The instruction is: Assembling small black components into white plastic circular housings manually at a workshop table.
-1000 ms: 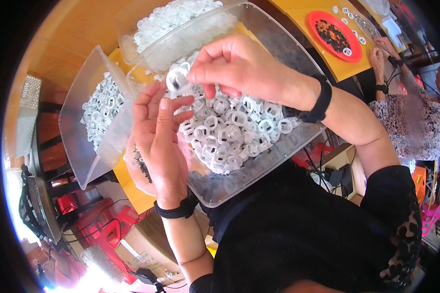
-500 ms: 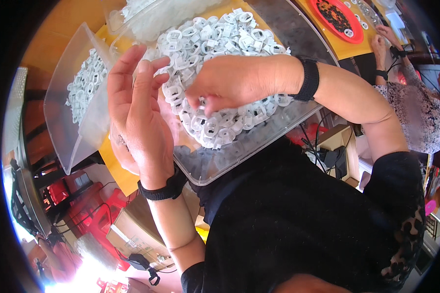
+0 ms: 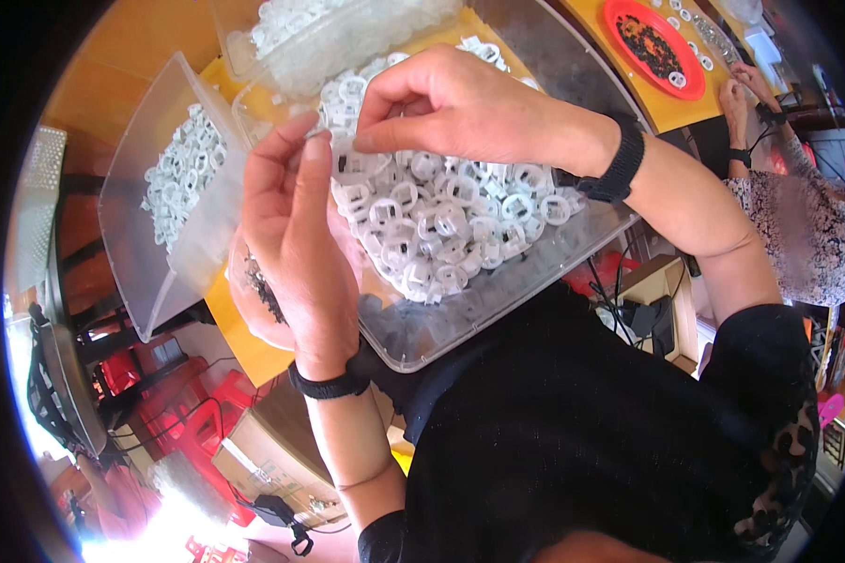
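Observation:
My left hand [image 3: 296, 235] is raised at the near left corner of a clear plastic bin [image 3: 498, 324]. Its thumb and forefinger pinch a small pale piece, too little of which shows to name. My right hand [image 3: 455, 108] hovers over the bin, thumb and forefinger tips together, close to the left fingertips. Whatever it may hold is hidden. Below both hands, a heap of white ring-shaped plastic parts [image 3: 441, 225] fills much of the bin. Partly behind my left hand sits a pale round bowl [image 3: 244, 305] with small dark pieces [image 3: 265, 289] in it.
More white parts lie in a clear bin [image 3: 127, 225] on the left and another clear bin [image 3: 347, 42] at the back. At the far right, a co-worker's hands [image 3: 740, 98] are beside a red tray [image 3: 620, 14] of small black pieces. Cardboard boxes [image 3: 272, 450] stand below.
My right hand has risen from the heap and come up beside my left fingertips. The left hand's spread fingers have closed into a pinch. The whole view has shifted slightly.

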The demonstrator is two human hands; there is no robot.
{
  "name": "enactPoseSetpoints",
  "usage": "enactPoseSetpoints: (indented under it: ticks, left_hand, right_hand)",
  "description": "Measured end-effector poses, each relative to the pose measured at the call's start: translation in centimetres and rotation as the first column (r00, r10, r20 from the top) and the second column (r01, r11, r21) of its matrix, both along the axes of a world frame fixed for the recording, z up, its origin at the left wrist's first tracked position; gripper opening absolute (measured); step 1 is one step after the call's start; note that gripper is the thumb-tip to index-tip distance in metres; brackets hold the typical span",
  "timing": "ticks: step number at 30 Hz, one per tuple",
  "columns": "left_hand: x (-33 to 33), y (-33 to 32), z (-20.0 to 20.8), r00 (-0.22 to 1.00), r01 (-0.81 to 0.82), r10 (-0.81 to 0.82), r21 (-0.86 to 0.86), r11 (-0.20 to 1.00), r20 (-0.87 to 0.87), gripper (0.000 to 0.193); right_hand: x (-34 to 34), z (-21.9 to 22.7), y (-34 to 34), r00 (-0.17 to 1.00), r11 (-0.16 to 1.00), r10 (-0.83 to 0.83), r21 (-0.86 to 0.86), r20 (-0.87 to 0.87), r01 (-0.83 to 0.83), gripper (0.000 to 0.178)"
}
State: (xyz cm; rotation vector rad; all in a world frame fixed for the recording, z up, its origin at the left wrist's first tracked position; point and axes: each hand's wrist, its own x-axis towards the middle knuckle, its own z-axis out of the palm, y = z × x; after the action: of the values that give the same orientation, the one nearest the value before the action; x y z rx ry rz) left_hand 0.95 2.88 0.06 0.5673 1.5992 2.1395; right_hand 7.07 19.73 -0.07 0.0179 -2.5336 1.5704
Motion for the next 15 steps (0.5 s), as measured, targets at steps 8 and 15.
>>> enactPoseSetpoints:
  ticks: [8, 15]
  left_hand:
    - [0.3, -0.1, 0.0, 0.999, 0.026, -0.028, -0.091, 0.996, -0.02, 0.03]
    - [0.1, -0.3, -0.3, 1.0, 0.024, -0.023, -0.061, 0.998, 0.015, 0.031]
  right_hand:
    - [0.4, 1.3, 1.2, 0.997, 0.993, -0.07, -0.093, -0.03, 0.067, 0.018]
    - [0.5, 1.7, 1.1, 0.994, 0.983, -0.084, -0.173, -0.076, 0.069, 0.019]
